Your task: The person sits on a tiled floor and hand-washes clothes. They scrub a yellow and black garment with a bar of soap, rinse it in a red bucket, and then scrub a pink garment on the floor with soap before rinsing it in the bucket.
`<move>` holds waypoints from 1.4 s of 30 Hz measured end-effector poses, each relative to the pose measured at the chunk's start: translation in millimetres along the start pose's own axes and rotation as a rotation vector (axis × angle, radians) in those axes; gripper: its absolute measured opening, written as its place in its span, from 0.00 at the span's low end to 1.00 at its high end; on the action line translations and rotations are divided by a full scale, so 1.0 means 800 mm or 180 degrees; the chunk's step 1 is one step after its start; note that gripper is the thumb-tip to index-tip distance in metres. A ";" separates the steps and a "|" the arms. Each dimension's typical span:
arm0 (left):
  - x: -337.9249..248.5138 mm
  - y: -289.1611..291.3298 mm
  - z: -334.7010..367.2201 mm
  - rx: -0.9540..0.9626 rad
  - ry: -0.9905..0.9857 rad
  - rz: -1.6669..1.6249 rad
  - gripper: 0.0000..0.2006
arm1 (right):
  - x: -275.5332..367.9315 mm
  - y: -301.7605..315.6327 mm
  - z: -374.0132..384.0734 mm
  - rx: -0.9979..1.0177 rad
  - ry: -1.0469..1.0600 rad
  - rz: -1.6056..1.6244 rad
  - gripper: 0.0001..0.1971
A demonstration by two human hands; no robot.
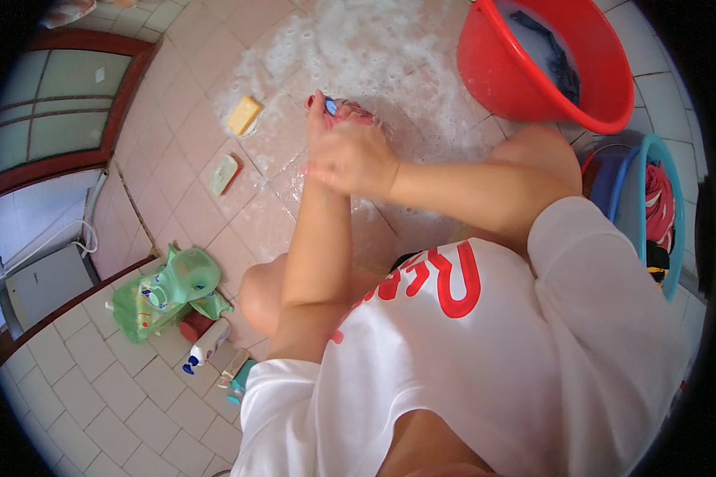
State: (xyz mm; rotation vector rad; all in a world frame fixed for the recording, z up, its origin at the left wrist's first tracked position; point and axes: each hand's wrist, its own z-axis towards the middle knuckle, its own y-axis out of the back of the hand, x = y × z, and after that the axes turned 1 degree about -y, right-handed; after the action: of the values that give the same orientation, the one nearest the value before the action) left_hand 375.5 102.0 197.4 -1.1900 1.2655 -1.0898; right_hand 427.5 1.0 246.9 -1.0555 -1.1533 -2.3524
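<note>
My left hand (317,123) and my right hand (356,156) are pressed together above the wet floor, the right crossing over the left. A small wet thing with red and blue parts (331,105) shows at the left hand's fingertips, foam beside it. Its kind I cannot make out. The right hand's fingers curl inward, and whatever lies under them is hidden. White suds (358,52) spread over the tiles just beyond both hands. To their left lie a yellow soap bar (244,115) and a pale flat piece with a red edge (226,174).
At the far right stands a red basin (485,75) with dark cloth in cloudy water. Nearer, a blue tub (673,159) holds red and black clothes. On the left are a green jug (191,274), a white pump bottle (208,342) and a wood-framed glass panel (79,83).
</note>
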 end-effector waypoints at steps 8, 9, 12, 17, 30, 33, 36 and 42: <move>0.030 -0.050 0.027 -0.2394 -0.0916 0.0709 0.09 | -0.031 0.020 0.040 -0.0086 -0.1234 -0.0058 0.13; 0.030 -0.035 0.020 -0.1809 -0.1060 0.1092 0.12 | -0.029 0.008 0.016 -0.0239 -0.0676 0.0153 0.12; 0.021 -0.038 -0.009 -0.1477 -0.0815 0.1114 0.11 | 0.014 0.006 0.009 -0.0293 -0.0062 0.0196 0.14; 0.021 -0.072 0.032 -0.2306 -0.1247 0.1687 0.09 | -0.073 0.032 0.052 0.0536 -0.2123 -0.0231 0.29; 0.017 -0.081 0.015 -0.0809 -0.1295 0.7505 0.31 | -0.036 0.149 0.135 0.1558 -0.1793 0.2029 0.08; -0.030 -0.093 0.005 -0.2094 -0.0726 0.6740 0.32 | 0.028 0.249 0.178 0.1315 -0.0910 0.2386 0.13; -0.004 -0.088 0.038 -0.1808 -0.0393 0.6052 0.28 | 0.064 0.376 0.188 0.0982 -0.0576 0.1803 0.16; 0.007 -0.092 0.059 -0.1557 -0.0241 0.5287 0.21 | 0.096 0.524 0.165 0.0544 -0.0197 0.0785 0.17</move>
State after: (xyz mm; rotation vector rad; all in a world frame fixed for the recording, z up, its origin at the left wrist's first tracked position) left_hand 426.4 90.9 267.5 -0.1463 1.8345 0.5024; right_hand 672.3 -155.2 585.8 -1.1449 -1.1500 -2.0087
